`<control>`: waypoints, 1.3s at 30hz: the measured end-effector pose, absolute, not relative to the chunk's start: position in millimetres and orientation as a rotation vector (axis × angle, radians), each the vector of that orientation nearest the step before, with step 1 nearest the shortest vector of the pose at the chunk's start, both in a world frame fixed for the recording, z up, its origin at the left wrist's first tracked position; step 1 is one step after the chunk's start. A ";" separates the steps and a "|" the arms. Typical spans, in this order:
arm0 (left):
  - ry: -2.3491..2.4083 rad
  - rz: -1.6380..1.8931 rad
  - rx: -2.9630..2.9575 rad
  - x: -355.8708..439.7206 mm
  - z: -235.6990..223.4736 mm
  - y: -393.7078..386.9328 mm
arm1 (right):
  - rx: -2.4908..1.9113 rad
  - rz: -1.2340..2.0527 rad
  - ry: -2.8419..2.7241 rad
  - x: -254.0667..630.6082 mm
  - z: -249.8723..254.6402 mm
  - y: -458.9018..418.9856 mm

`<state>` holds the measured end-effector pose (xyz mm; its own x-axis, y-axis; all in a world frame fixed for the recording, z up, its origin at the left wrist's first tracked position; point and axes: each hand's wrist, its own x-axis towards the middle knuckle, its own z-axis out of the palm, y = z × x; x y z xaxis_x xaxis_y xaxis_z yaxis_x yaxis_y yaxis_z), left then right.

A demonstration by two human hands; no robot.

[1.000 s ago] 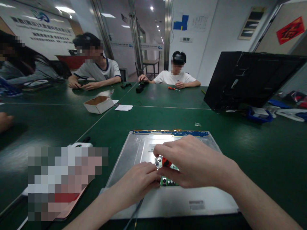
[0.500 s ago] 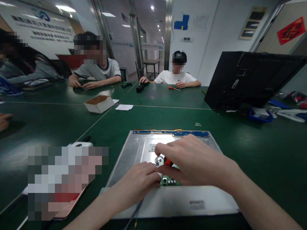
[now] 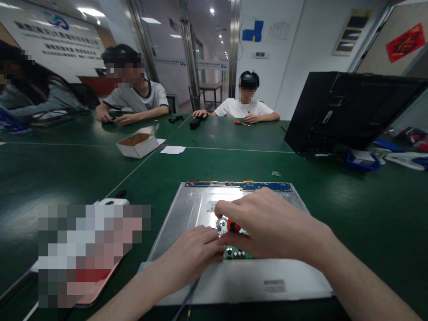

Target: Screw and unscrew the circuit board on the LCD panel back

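A flat silver display panel [image 3: 234, 278] lies before me, its metal back up, with a narrow blue circuit board [image 3: 267, 186] along the far edge. At its middle sits a small green circuit board [image 3: 238, 254], partly covered by my hands. My right hand [image 3: 267, 223] is closed around the red-and-black handle of a screwdriver [image 3: 233, 226]; its shaft is hidden. My left hand [image 3: 197, 243] rests at the green board's left side, fingers bent and pressed together, their tips partly hidden. A dark cable [image 3: 189, 296] runs from under the left hand toward me.
Left of the panel lies a pink-edged, blurred-out object [image 3: 100, 285]. Farther off are an open white box [image 3: 138, 147] and a paper slip [image 3: 173, 150]. A black monitor [image 3: 347, 113] stands at right beside a blue tray [image 3: 363, 165]. Several people sit around the green table [image 3: 214, 165].
My right hand and the screwdriver handle have shifted very slightly; more of the handle's red and black top shows. The left hand and the panel stay in place.
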<state>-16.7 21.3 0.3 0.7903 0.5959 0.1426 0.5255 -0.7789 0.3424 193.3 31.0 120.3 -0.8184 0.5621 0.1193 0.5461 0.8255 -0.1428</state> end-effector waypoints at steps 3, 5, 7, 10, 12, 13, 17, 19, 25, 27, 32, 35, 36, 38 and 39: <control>0.859 0.362 2.665 -17.8 -2.1 21.8 | -0.845 0.173 -2.859 194.6 121.5 30.1; 0.843 0.375 2.661 -17.7 -2.5 21.8 | -0.843 0.175 -2.858 194.9 121.9 29.5; 0.839 0.386 2.668 -17.2 -2.0 21.5 | -0.854 0.166 -2.853 194.2 121.4 29.4; 0.860 0.393 2.682 -16.4 -0.8 20.9 | -0.864 0.142 -2.846 191.8 119.3 30.3; 0.873 0.389 2.684 -16.4 -0.9 20.9 | -0.870 0.121 -2.849 190.3 117.7 30.9; 0.875 0.393 2.684 -16.6 -1.2 21.1 | -0.873 0.114 -2.850 189.9 117.2 31.0; 0.865 0.412 2.695 -16.4 -0.3 21.4 | -0.846 0.139 -2.837 191.6 118.1 30.0; 0.869 0.396 2.714 -15.3 2.1 21.0 | -0.816 0.183 -2.834 193.5 119.5 29.0; 0.887 0.363 2.727 -13.7 5.1 19.9 | -0.770 0.234 -2.848 194.6 120.2 27.6; 0.888 0.380 2.724 -14.8 3.0 20.1 | -0.790 0.194 -2.832 193.3 119.4 27.4; 0.921 0.349 2.700 -17.5 0.1 20.5 | -0.836 0.128 -2.833 190.4 118.3 25.7; 0.915 0.357 2.688 -17.8 0.5 20.7 | -0.864 0.103 -2.830 189.9 117.7 25.6; 0.914 0.357 2.688 -17.7 0.6 20.8 | -0.871 0.097 -2.826 190.0 117.4 25.9; 0.894 0.368 2.698 -17.2 0.7 20.9 | -0.873 0.094 -2.825 190.5 117.0 26.3; 0.884 0.386 2.709 -16.9 0.6 21.0 | -0.867 0.103 -2.827 190.9 117.1 26.3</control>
<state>-16.9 21.0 0.6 0.7788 0.6045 0.1672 0.5339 -0.7789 0.3290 190.9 26.3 117.1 -0.8131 0.5615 0.1538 0.5488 0.8274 -0.1194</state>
